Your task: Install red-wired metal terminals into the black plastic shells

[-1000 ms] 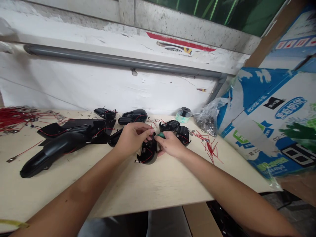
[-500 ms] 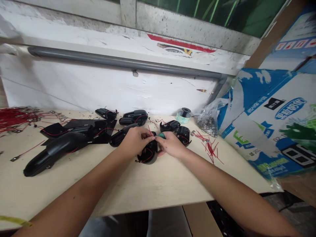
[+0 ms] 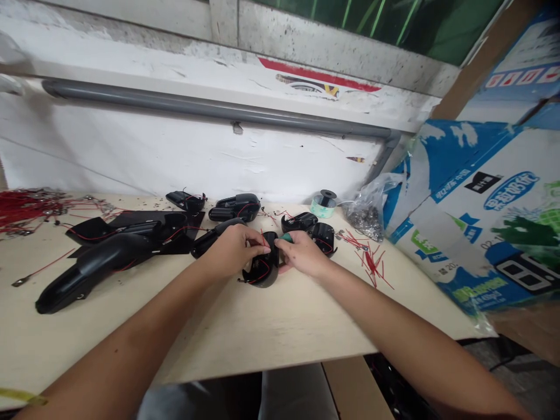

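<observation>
At the near edge of a pale plywood workbench (image 3: 262, 326), a person's two bare forearms reach in and meet over a small black plastic shell (image 3: 262, 273), which sits on the bench, threaded with thin red wire. The left hand (image 3: 231, 251) is closed, its fingers curled in a pinch at the top of the shell, though exactly what they hold is hidden. The right hand (image 3: 301, 254) is also closed, gripping a small green handle (image 3: 286, 237) right up against the shell. Just beside the left hand lies a black housing (image 3: 214, 238), and two more black housings (image 3: 300, 221) (image 3: 324, 239) sit just past the right hand. Beyond those, to the right, are scattered red wire pieces (image 3: 371, 262), then a tape roll (image 3: 324, 205) and a clear bag of small metal parts (image 3: 367, 220). To the left lie a long black shell (image 3: 91, 271) and a tangle of red wires (image 3: 26, 205). A blue-and-white printed carton (image 3: 481, 233) leans at the far right, and a grey pipe (image 3: 219, 108) runs along the white wall behind.
</observation>
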